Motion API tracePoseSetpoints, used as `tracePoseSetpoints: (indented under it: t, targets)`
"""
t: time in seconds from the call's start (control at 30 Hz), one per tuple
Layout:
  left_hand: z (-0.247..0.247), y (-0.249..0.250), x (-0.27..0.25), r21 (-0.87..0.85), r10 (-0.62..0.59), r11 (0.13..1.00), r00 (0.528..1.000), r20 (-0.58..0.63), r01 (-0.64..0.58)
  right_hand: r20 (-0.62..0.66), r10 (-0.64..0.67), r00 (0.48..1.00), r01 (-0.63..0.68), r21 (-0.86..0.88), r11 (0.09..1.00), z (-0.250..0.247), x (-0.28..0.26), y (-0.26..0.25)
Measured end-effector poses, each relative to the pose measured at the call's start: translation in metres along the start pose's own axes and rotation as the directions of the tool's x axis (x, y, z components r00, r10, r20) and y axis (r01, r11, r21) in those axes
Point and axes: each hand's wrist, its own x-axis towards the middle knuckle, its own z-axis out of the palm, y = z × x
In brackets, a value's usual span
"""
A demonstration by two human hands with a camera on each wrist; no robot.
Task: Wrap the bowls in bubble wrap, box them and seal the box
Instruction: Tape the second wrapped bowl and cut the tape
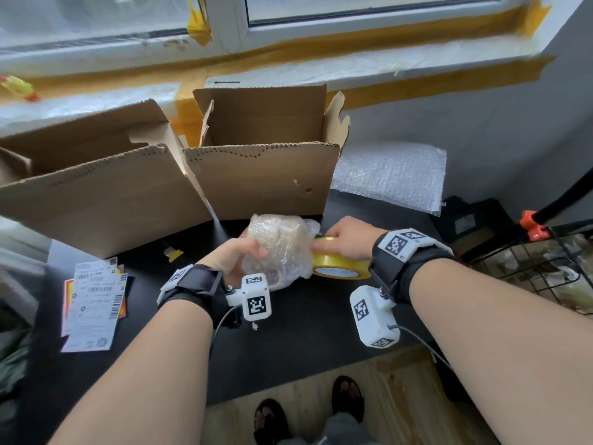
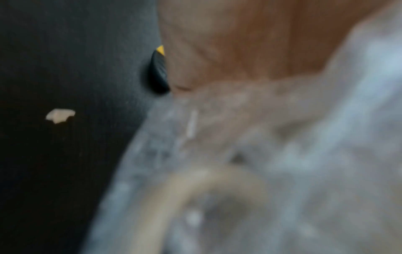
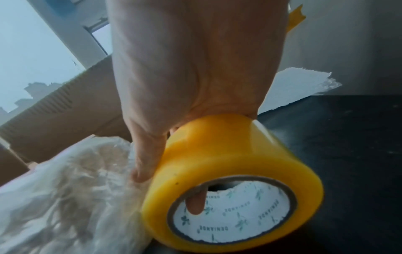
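Head view: black table (image 1: 298,342) under window (image 1: 369,8).

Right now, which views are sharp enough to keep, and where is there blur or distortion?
Head view: sharp at the centre, wide-angle bending at the edges, daylight from the window. Left wrist view: badly out of focus, the wrapped bowl only a grey smear. Right wrist view: the tape roll and right hand fairly clear, the background soft.
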Motion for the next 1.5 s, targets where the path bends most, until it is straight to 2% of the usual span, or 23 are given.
tracePoseSetpoints:
  t: [0.1,0.2,0.27,0.37,0.43,0.5,0.6,0.67,0.73,0.77,0.83,0.87,0.9,0.97,1.0,1.07,1.2,1.33,1.5]
  targets:
    - [-0.001,-0.007,-0.001,0.007,-0.018,1.000,1.000,0.009,0.018,0.004,-0.025,1.000,0.025,0.001,1.000,-0.006,0.000,-0.001]
    - [-0.005,-0.019,0.004,-0.082,-0.032,0.996,0.999,-0.012,0.031,-0.007,-0.020,1.000,0.020,-0.001,1.000,-0.010,-0.003,0.000]
    - [-0.002,-0.020,0.007,-0.082,-0.039,0.996,0.999,-0.032,0.036,-0.029,-0.002,1.000,0.001,-0.031,1.000,-0.010,-0.004,-0.001]
    - [0.006,-0.017,0.016,0.043,-0.058,0.997,0.995,-0.086,0.061,-0.083,0.052,0.995,-0.061,-0.109,0.992,-0.005,-0.006,-0.007]
    - [0.010,-0.017,0.026,0.204,-0.042,0.975,0.975,-0.217,0.088,-0.123,0.085,0.989,-0.104,-0.153,0.983,0.001,-0.006,-0.012]
    - [0.010,-0.018,0.035,0.359,0.034,0.929,0.946,-0.324,0.090,-0.163,0.114,0.980,-0.143,-0.176,0.974,0.007,-0.006,-0.015]
    - [0.008,-0.016,0.042,0.393,0.147,0.919,0.910,-0.388,0.019,-0.212,0.136,0.968,-0.174,-0.171,0.970,0.011,-0.005,-0.016]
    - [0.011,-0.007,0.037,0.504,0.284,0.862,0.873,-0.395,-0.052,-0.234,0.131,0.963,-0.177,-0.186,0.966,0.010,-0.005,-0.021]
    - [0.017,0.004,0.035,0.604,0.369,0.790,0.866,-0.337,-0.102,-0.242,0.118,0.963,-0.173,-0.217,0.961,0.010,-0.005,-0.029]
    - [0.020,0.008,0.033,0.607,0.353,0.787,0.888,-0.295,-0.112,-0.243,0.112,0.963,-0.172,-0.238,0.956,0.011,-0.005,-0.032]
    - [0.026,0.010,0.029,0.603,0.222,0.796,0.953,-0.205,-0.056,-0.242,0.100,0.965,-0.170,-0.287,0.943,0.014,-0.005,-0.035]
    - [0.025,0.007,0.030,0.652,0.175,0.758,0.969,-0.173,-0.021,-0.240,0.100,0.966,-0.171,-0.297,0.939,0.015,-0.005,-0.035]
    - [0.025,0.005,0.028,0.736,0.141,0.676,0.977,-0.158,0.022,-0.234,0.105,0.967,-0.173,-0.291,0.941,0.016,-0.005,-0.035]
    - [0.023,0.000,0.029,0.861,0.190,0.503,0.963,-0.193,0.073,-0.229,0.110,0.967,-0.168,-0.254,0.952,0.017,-0.004,-0.035]
    - [0.024,-0.001,0.029,0.874,0.224,0.480,0.952,-0.210,0.080,-0.232,0.104,0.967,-0.160,-0.242,0.957,0.016,-0.003,-0.035]
    - [0.026,0.000,0.033,0.861,0.243,0.502,0.943,-0.229,0.080,-0.221,0.081,0.972,-0.134,-0.235,0.963,0.015,-0.001,-0.033]
    - [0.029,0.005,0.034,0.778,0.219,0.621,0.932,-0.287,0.093,-0.162,0.070,0.984,-0.103,-0.208,0.973,0.012,0.000,-0.024]
    - [0.026,0.007,0.031,0.691,0.237,0.721,0.919,-0.314,0.050,-0.109,0.076,0.991,-0.086,-0.086,0.993,0.011,-0.001,-0.009]
    - [0.016,0.000,0.025,0.504,0.233,0.864,0.897,-0.374,-0.015,-0.147,0.072,0.987,-0.076,-0.023,0.997,0.010,-0.005,-0.005]
